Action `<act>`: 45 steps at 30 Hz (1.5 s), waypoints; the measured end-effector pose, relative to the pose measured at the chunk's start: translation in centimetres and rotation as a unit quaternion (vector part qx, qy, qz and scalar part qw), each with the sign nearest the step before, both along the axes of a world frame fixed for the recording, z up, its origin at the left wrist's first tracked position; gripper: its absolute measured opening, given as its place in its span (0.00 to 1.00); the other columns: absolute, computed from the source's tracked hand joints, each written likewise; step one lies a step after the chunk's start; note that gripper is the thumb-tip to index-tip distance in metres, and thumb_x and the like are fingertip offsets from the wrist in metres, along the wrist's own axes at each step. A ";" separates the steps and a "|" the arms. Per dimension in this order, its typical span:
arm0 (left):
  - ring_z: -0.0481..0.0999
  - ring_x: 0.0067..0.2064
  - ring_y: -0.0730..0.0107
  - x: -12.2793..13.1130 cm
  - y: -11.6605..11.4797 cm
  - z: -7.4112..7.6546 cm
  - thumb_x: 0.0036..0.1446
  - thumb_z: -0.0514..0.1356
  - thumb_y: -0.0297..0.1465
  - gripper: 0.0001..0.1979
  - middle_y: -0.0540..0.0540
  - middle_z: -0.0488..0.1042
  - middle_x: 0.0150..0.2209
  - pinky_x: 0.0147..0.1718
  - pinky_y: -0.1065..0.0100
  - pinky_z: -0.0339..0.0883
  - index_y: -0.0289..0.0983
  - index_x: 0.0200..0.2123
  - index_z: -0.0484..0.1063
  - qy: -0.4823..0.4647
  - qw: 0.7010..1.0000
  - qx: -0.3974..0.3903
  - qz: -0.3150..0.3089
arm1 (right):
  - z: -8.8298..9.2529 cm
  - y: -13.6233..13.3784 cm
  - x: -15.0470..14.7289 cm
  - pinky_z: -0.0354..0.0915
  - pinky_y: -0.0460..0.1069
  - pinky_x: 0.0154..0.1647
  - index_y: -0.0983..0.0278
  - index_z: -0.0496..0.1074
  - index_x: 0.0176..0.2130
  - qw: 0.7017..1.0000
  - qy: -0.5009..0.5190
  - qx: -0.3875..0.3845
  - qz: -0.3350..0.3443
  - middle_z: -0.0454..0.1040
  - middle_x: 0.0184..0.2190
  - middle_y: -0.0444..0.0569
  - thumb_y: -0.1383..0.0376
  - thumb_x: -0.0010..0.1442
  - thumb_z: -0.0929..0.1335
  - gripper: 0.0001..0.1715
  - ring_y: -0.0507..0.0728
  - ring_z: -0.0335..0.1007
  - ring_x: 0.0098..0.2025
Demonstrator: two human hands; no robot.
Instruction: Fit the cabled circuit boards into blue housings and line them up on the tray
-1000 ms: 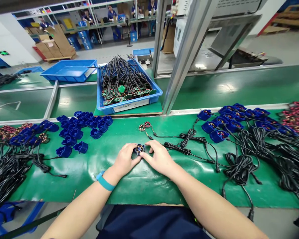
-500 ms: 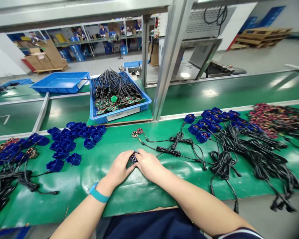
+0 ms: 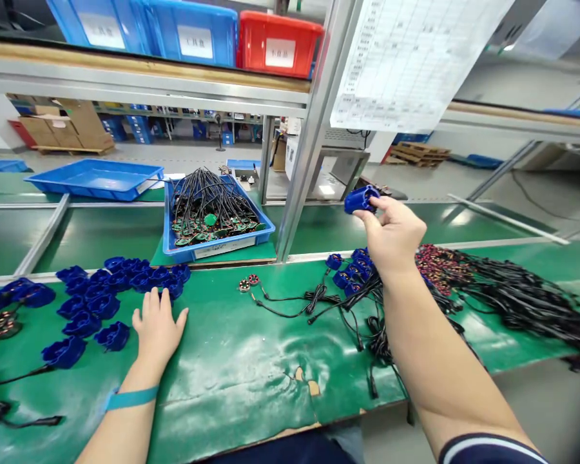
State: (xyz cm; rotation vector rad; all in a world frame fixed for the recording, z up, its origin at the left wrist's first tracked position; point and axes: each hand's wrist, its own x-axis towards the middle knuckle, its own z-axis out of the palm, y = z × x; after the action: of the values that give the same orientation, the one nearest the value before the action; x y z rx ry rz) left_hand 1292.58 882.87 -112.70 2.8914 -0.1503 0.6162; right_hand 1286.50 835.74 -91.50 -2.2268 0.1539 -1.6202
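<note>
Blue housing (image 3: 359, 200) pinched by right hand (image 3: 396, 233), aloft over bench (image 3: 232, 348). Left hand (image 3: 156, 325) splayed, apparently empty, at edge of blue cups (image 3: 101, 305). Likely transfer step; next seemingly calls for neat single-cup grasp.

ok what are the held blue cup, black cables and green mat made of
Held cup: likely moulded plastic, slightly glossy, evenly coloured. Cables: probably rubber or soft plastic sheathing, slight sheen, bent in loops. Mat: perhaps vinyl or rubber, shiny, wrinkled and torn.
</note>
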 end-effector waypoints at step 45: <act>0.74 0.55 0.56 -3.2 -3.9 -1.0 0.60 0.64 0.36 0.22 0.41 0.75 0.53 0.57 0.52 0.69 0.41 0.57 0.67 0.086 0.927 -0.227 -0.285 | -19.6 21.6 -2.8 0.67 0.52 0.47 0.64 0.68 0.55 0.820 0.516 -0.018 0.247 0.72 0.51 0.54 0.63 0.66 0.67 0.18 0.60 0.74 0.47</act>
State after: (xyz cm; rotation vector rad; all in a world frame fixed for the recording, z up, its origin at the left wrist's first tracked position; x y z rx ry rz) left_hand 1289.40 878.95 -113.71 2.2715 -0.6917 0.2425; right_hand 1283.73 857.31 -111.14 -2.6176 -0.1711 -0.0493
